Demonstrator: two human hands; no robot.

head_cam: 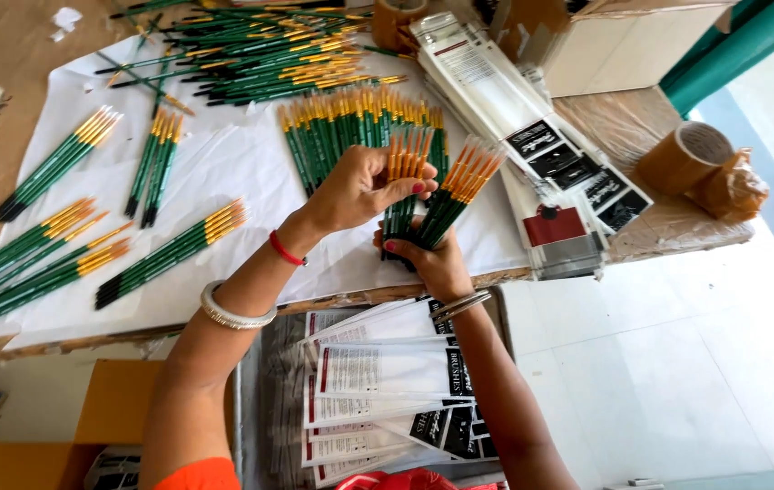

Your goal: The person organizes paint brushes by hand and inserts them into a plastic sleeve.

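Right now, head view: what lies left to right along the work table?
Small brush bundles → left hand → fanned brushes held by right hand → packaging sleeves → tape roll.

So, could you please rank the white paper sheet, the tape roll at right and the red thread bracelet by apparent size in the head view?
1. White paper sheet covering the table: largest by far.
2. Brown tape roll at the right edge of the table.
3. Red thread bracelet on the left wrist: smallest, though it is nearer the camera.
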